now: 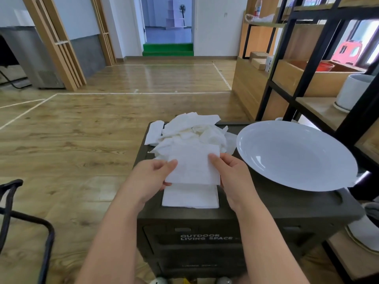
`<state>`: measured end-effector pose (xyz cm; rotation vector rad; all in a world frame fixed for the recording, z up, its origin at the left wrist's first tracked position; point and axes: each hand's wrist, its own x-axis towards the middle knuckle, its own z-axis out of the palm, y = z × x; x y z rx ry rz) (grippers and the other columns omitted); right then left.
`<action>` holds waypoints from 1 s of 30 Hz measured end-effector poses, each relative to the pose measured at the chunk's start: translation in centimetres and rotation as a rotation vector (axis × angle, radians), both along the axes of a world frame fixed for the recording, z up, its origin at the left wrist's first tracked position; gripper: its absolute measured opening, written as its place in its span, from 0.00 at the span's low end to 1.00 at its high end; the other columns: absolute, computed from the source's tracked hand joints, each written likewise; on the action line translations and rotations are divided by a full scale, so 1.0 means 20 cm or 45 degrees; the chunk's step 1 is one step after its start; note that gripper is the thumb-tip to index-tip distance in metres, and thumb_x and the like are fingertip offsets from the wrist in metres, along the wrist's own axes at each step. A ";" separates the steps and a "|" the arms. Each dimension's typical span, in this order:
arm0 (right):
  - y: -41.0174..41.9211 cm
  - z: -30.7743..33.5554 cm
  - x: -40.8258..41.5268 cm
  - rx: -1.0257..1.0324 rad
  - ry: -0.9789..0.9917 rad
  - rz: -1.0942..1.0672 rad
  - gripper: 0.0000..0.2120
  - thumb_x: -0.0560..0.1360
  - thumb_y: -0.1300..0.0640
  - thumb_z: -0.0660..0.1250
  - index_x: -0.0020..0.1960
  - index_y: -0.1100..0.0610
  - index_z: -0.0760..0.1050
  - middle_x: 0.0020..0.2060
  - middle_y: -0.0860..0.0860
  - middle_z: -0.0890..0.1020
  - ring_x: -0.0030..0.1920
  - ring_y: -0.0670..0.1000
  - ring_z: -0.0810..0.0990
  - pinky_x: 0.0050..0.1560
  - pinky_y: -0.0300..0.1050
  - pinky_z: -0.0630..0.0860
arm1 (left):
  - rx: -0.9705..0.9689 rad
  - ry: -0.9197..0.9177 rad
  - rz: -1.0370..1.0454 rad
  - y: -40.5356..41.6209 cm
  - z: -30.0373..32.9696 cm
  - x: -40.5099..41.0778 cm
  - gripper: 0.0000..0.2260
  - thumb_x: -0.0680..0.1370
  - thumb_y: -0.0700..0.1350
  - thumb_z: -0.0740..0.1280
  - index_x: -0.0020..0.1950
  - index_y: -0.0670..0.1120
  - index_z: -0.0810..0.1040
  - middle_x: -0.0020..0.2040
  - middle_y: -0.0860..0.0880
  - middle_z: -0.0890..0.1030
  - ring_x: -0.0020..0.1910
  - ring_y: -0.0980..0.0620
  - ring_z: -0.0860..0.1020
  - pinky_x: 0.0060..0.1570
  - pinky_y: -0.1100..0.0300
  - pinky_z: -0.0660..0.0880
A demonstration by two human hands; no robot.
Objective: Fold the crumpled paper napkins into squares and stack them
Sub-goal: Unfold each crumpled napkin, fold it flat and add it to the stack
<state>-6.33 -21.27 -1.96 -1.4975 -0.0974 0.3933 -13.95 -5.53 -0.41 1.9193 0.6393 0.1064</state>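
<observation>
A folded white napkin [193, 166] hangs a little above the dark storage box [266, 203]. My left hand [152, 177] pinches its left edge and my right hand [230, 174] pinches its right edge. Just below it, near the box's front edge, lies a flat folded napkin stack [190, 196]. Behind my hands a heap of crumpled white napkins [194, 132] covers the far part of the box top. One folded piece [153, 133] lies at the heap's left.
A large white plate [295, 156] fills the right side of the box top, overhanging its right edge. A black-framed wooden shelf [311, 58] with a white pot [352, 91] stands to the right. A black chair frame [24, 224] is at the lower left, on wooden floor.
</observation>
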 end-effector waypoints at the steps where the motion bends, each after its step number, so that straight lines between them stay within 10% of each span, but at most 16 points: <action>1: 0.00 0.00 0.00 -0.022 0.010 -0.015 0.05 0.77 0.54 0.67 0.45 0.50 0.81 0.45 0.45 0.84 0.49 0.47 0.81 0.55 0.50 0.79 | 0.028 0.025 0.009 0.00 -0.01 0.00 0.13 0.78 0.55 0.64 0.51 0.48 0.81 0.49 0.52 0.81 0.35 0.59 0.78 0.35 0.66 0.70; 11: -0.03 -0.07 0.01 -0.927 -0.502 0.044 0.13 0.75 0.48 0.66 0.41 0.58 0.76 0.37 0.51 0.78 0.37 0.45 0.74 0.35 0.35 0.67 | 0.212 0.224 -0.061 0.03 -0.05 -0.01 0.10 0.78 0.48 0.65 0.41 0.45 0.82 0.31 0.51 0.77 0.25 0.61 0.75 0.32 0.62 0.66; 30: -0.04 -0.07 0.01 -1.181 -0.482 0.131 0.14 0.75 0.46 0.67 0.45 0.58 0.79 0.40 0.53 0.81 0.34 0.44 0.73 0.31 0.34 0.64 | 0.390 0.406 -0.113 0.06 -0.06 -0.02 0.12 0.75 0.52 0.69 0.34 0.48 0.80 0.41 0.46 0.84 0.38 0.49 0.77 0.38 0.60 0.71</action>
